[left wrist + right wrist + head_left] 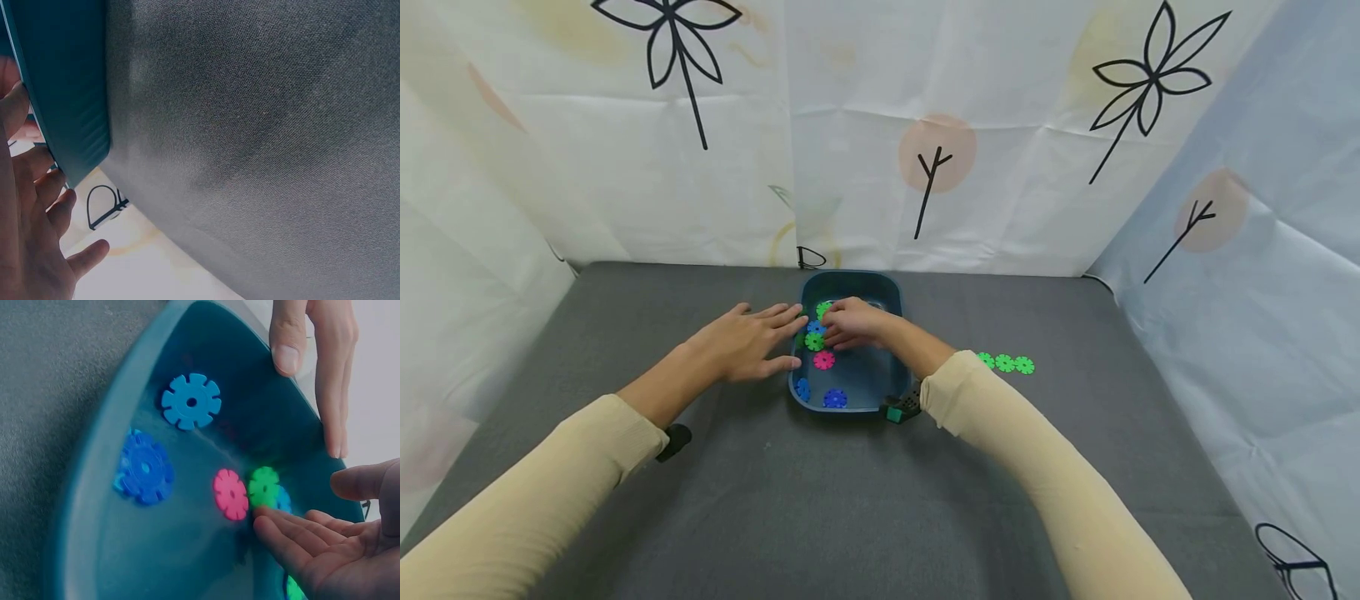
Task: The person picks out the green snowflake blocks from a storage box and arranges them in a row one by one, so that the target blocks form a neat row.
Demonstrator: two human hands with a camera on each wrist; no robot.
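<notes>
Inside a dark blue plastic bin (872, 382) lie several notched flower-shaped discs. My right hand (857, 323) reaches into it with loosely bent fingers, beside a green disc (264, 486) and a partly covered blue one; nothing shows in its grasp. A pink disc (230, 494) lies close to those fingertips. Two more blue places show near the front: a lighter blue disc (191, 401) and a darker blue disc (146, 467) overlapping another. My left hand (752, 342) spreads its fairly straight fingers against the bin's left rim, also visible as a hand (37, 219) in the left wrist view.
To the right of the bin, partly behind the right forearm, a row of green discs (1004, 363) lies on the grey cloth-covered table (850, 508). White printed curtains (865, 142) enclose the back and sides.
</notes>
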